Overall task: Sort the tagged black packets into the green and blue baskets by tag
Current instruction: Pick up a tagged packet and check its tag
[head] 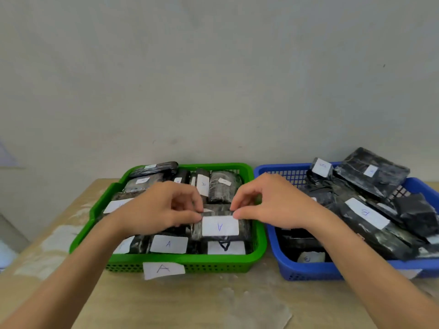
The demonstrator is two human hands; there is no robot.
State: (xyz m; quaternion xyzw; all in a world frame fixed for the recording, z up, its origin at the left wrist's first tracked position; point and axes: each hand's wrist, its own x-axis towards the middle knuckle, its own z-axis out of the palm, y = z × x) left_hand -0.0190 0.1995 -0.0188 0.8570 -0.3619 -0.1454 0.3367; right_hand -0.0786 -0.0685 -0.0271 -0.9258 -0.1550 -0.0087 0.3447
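- My left hand and right hand pinch the top edge of the black plastic packet tagged A, lying inside the green plastic basket.
- I judge it best to seat it flat, tag up, then let go evenly.

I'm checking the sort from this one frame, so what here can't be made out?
Head view only:
- Packets under the left hand in the green basket: tags covered.
- Small tags at that basket's back: too small to read.
- Blue basket: right end cut off by the frame edge.
- Packet under the right hand: upper edge hidden by fingertips.
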